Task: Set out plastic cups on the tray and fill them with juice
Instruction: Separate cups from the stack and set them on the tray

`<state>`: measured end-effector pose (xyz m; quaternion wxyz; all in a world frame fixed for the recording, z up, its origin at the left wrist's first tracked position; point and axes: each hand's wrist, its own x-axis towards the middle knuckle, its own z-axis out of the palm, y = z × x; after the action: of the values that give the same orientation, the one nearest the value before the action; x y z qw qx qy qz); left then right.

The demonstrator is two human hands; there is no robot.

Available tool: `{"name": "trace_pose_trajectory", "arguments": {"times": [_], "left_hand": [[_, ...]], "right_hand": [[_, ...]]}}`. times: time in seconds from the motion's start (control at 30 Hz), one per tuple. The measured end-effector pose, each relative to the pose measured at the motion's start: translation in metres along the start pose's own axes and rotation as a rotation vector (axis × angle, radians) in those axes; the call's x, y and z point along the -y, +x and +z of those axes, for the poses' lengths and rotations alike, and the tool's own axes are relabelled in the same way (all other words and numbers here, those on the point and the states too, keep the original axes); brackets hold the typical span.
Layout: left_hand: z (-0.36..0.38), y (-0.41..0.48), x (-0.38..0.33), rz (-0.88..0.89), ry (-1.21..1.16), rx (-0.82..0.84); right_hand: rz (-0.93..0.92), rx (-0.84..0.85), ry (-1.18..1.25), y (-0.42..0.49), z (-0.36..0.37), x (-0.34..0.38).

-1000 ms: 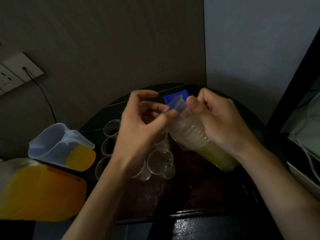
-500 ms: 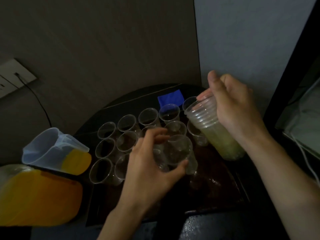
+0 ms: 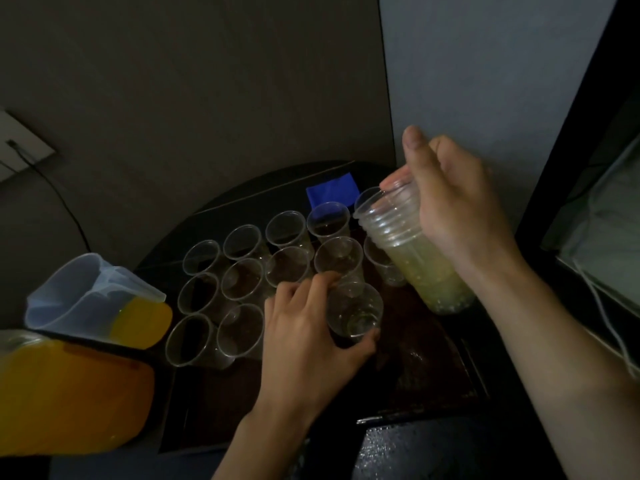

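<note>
Fingers (image 3: 322, 280) and thumb of the left hand (image 3: 304, 344) curl round a single clear cup (image 3: 355, 308) at the middle of the dark tray (image 3: 433, 372), just right of the empty cups (image 3: 242, 271) filling its far left corner. Fingers (image 3: 393, 183) of the right hand (image 3: 457, 209) clamp a tilted stack of cups (image 3: 412, 251) above the tray's right edge. A juice jug (image 3: 97, 299) sits beyond its left edge.

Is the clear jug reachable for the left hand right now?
Probably, but not yet: the left hand grips a cup on the tray. The clear jug stands to its left, past the set-out cups, with nothing tall between.
</note>
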<state>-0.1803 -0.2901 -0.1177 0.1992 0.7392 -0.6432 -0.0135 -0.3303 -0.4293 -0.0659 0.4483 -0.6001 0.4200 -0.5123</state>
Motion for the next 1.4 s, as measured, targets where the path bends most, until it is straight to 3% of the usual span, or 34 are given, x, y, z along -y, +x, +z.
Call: {"name": "trace_pose_trajectory", "arguments": {"times": [0.67,0.73,0.8,0.93,1.17,1.4], "left_hand": [[-0.003,-0.003,0.001,0.01,0.024,-0.053],[-0.013,-0.002,-0.005,0.04,-0.072,-0.134],[-0.03,0.005,-0.018,0.024,-0.326,-0.162],[-0.056,0.034,-0.046,-0.137,-0.761,0.056],[-0.056,0.053,-0.058,-0.264,-0.812,0.202],[-0.059,0.052,-0.063,-0.27,-0.769,0.143]], "right_hand": [[0.018,0.045,0.037,-0.004,0.003,0.004],[0.034,0.075,0.061,-0.004,0.002,0.006],[0.075,0.117,0.07,-0.006,0.001,0.01],[0.122,0.165,-0.004,-0.01,0.001,0.016],[0.207,0.129,-0.068,-0.016,0.0,0.017],[0.311,0.254,0.161,-0.024,-0.008,0.006]]}}
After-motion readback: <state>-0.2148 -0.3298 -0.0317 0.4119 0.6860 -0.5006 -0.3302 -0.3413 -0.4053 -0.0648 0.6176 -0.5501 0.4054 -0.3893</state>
